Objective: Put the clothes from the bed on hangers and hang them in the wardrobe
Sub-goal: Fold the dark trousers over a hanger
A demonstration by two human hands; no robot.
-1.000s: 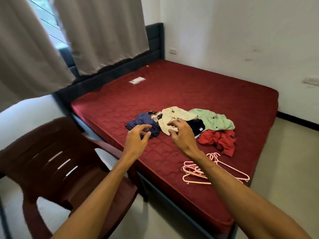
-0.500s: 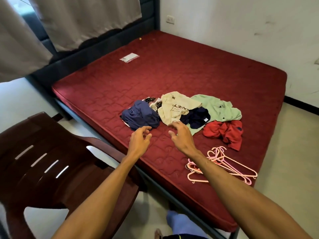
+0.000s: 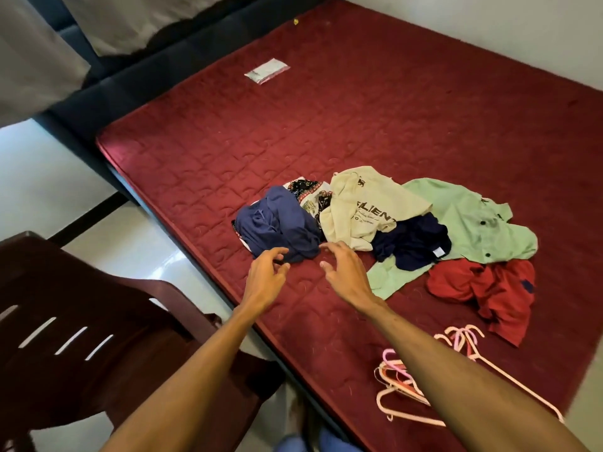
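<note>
1. A dark brown chair (image 3: pixel 98 321) stands beside the bed (image 3: pixel 228 132), on your left.
2. Your left hand (image 3: pixel 264 277) hovers over the near edge of the blue garment (image 3: pixel 277 223), fingers loosely curled, holding nothing.
3. Your right hand (image 3: pixel 346 272) hangs just beside it, fingers spread, relaxed and empty.
4. The cream shirt (image 3: pixel 368 200), green shirt (image 3: pixel 473 216) and red garment (image 3: pixel 489 288) lie heaped on the bed.
5. The pink hangers (image 3: pixel 404 383) lie near the bed's front edge, partly under your right forearm.
</note>
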